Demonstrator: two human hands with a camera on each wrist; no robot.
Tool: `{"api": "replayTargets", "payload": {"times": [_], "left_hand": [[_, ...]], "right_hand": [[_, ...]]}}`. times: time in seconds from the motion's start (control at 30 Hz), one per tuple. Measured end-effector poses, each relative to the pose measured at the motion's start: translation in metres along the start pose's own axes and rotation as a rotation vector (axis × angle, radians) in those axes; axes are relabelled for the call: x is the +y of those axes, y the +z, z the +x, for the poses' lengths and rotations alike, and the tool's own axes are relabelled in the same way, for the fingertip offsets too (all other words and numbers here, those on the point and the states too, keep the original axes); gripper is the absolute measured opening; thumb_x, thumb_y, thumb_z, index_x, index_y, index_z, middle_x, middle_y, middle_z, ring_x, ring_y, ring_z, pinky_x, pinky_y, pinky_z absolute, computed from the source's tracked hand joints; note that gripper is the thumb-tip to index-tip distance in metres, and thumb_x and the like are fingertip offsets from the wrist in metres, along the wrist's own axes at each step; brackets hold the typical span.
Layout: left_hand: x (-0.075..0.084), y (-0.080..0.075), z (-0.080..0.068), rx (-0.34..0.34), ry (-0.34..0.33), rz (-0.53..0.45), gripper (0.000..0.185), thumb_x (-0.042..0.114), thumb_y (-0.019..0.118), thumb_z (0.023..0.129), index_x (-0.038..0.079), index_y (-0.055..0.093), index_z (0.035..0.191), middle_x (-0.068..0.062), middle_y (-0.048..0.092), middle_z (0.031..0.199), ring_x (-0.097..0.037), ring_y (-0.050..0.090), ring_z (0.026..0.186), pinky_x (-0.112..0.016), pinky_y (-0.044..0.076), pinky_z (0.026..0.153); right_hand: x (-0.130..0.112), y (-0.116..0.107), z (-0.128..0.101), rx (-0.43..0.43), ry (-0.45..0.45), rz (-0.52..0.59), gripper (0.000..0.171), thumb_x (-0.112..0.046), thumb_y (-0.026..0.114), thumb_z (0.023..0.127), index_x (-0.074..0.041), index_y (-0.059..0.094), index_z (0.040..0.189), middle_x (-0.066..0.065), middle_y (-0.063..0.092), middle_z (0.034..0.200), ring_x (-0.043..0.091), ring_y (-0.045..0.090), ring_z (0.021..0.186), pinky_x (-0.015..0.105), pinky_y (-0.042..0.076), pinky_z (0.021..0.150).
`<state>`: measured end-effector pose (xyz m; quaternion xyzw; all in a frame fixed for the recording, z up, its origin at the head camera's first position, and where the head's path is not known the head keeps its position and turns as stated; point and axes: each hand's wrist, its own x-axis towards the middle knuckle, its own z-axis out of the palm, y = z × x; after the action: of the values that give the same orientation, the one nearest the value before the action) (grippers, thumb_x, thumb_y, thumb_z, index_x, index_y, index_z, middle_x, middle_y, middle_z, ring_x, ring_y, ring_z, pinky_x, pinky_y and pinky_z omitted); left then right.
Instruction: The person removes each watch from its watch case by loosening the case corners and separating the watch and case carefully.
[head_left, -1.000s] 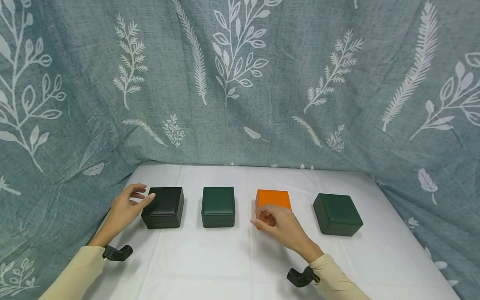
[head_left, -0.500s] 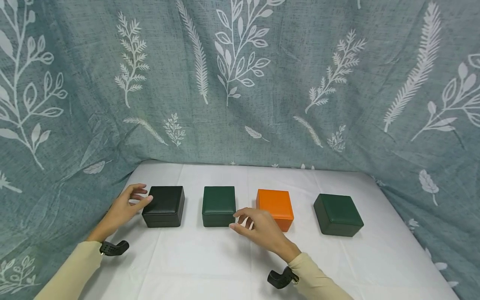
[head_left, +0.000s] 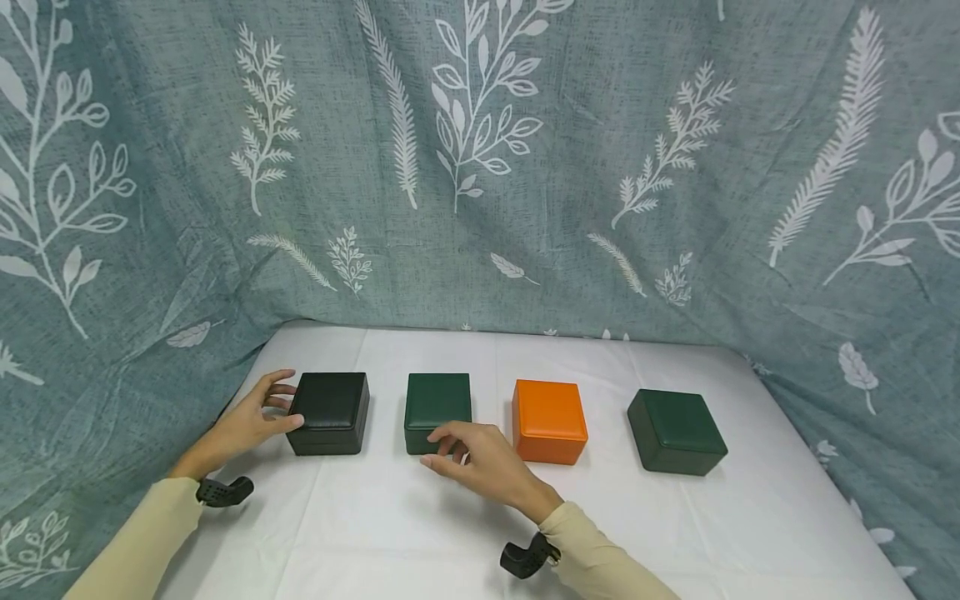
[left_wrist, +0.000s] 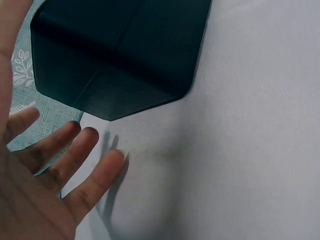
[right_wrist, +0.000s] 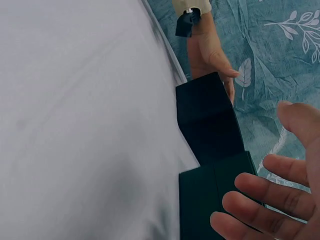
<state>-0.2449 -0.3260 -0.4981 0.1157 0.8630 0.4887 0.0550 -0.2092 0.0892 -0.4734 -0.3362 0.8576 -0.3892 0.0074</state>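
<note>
Beside the left side of a black box (head_left: 328, 408) is my left hand (head_left: 243, 429), its thumb at the front left corner and its fingers spread and relaxed. In the left wrist view the box (left_wrist: 120, 55) fills the top, with the fingertips apart from it. My right hand (head_left: 480, 462) hovers in front of a dark green box (head_left: 438, 400), overlapping its lower right part, with fingers loosely bent and nothing between them. The right wrist view shows the fingers (right_wrist: 250, 205) over the green box (right_wrist: 200, 195), the black box (right_wrist: 207, 112) beyond. All lids are down.
An orange box (head_left: 551, 421) sits right of the green one, and a second green box (head_left: 677, 431), slightly turned, stands farther right. The boxes form a row on a white cloth (head_left: 390, 533). A leaf-patterned curtain (head_left: 480, 250) hangs behind and at both sides.
My right hand has moved left, from in front of the orange box to in front of the middle green box. The left hand stays by the black box, its thumb slightly lower. The boxes stay put.
</note>
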Motion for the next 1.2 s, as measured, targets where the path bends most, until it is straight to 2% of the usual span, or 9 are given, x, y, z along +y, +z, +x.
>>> {"api": "replayTargets", "payload": {"times": [0.17,0.37,0.5,0.63,0.77,0.93,1.07,1.2], "left_hand": [[0.005,0.001,0.002,-0.043,-0.012,0.002,0.102,0.025,0.08,0.093,0.01,0.009,0.165,-0.031,0.032,0.153,-0.046,0.043,0.131,-0.055,0.045,0.095],[0.003,-0.001,0.0,-0.103,-0.003,-0.058,0.107,0.017,0.082,0.09,0.015,0.007,0.167,-0.032,0.024,0.157,-0.048,0.042,0.131,-0.049,0.048,0.09],[0.002,-0.002,0.0,-0.148,-0.028,-0.089,0.113,0.016,0.085,0.086,0.019,0.006,0.167,-0.031,0.018,0.161,-0.043,0.055,0.116,-0.046,0.051,0.084],[0.003,-0.002,0.0,-0.182,-0.061,-0.088,0.123,0.017,0.089,0.082,0.022,0.0,0.167,-0.034,0.024,0.157,-0.034,0.063,0.1,-0.044,0.051,0.083],[0.001,-0.001,0.002,-0.196,-0.091,-0.073,0.128,0.02,0.091,0.08,0.021,-0.004,0.167,-0.034,0.035,0.149,-0.032,0.063,0.099,-0.041,0.051,0.082],[-0.004,0.002,0.007,-0.181,-0.101,-0.042,0.132,0.02,0.093,0.077,0.016,-0.004,0.167,-0.031,0.043,0.138,-0.03,0.065,0.094,-0.038,0.053,0.075],[-0.005,0.003,0.01,-0.177,-0.111,-0.021,0.135,0.022,0.094,0.076,0.015,-0.006,0.166,-0.028,0.047,0.131,-0.029,0.065,0.089,-0.038,0.054,0.07],[-0.006,0.004,0.01,-0.187,-0.112,-0.016,0.135,0.023,0.094,0.076,0.017,-0.006,0.166,-0.027,0.048,0.13,-0.029,0.064,0.088,-0.039,0.053,0.069]], "right_hand": [[-0.003,0.008,0.008,-0.026,-0.006,0.032,0.045,-0.05,0.068,0.098,-0.012,0.073,0.122,-0.012,0.067,0.093,0.003,0.061,0.077,0.022,0.052,0.068],[-0.007,0.021,0.016,-0.04,-0.024,0.054,0.042,-0.045,0.07,0.098,-0.01,0.072,0.122,-0.011,0.068,0.094,0.001,0.061,0.078,0.02,0.052,0.069],[-0.011,0.028,0.021,-0.051,-0.038,0.052,0.043,-0.043,0.071,0.098,-0.009,0.07,0.124,-0.01,0.068,0.095,-0.001,0.061,0.079,0.018,0.052,0.069],[-0.014,0.035,0.026,-0.067,-0.042,0.055,0.044,-0.043,0.071,0.098,-0.008,0.07,0.125,-0.01,0.069,0.097,-0.001,0.062,0.079,0.018,0.052,0.07],[-0.017,0.04,0.033,-0.08,-0.027,0.066,0.044,-0.044,0.07,0.098,-0.011,0.068,0.128,-0.008,0.069,0.099,-0.001,0.061,0.078,0.018,0.051,0.07],[-0.02,0.048,0.041,-0.094,-0.023,0.079,0.046,-0.043,0.07,0.099,-0.015,0.065,0.134,-0.001,0.071,0.107,-0.002,0.061,0.075,0.018,0.051,0.066],[-0.023,0.055,0.044,-0.116,-0.011,0.124,0.052,-0.042,0.07,0.099,-0.011,0.06,0.14,0.007,0.071,0.117,-0.001,0.063,0.073,0.018,0.052,0.062],[-0.027,0.062,0.048,-0.11,-0.011,0.13,0.056,-0.041,0.068,0.1,-0.009,0.057,0.144,0.008,0.069,0.123,-0.002,0.063,0.075,0.018,0.052,0.061]]}}
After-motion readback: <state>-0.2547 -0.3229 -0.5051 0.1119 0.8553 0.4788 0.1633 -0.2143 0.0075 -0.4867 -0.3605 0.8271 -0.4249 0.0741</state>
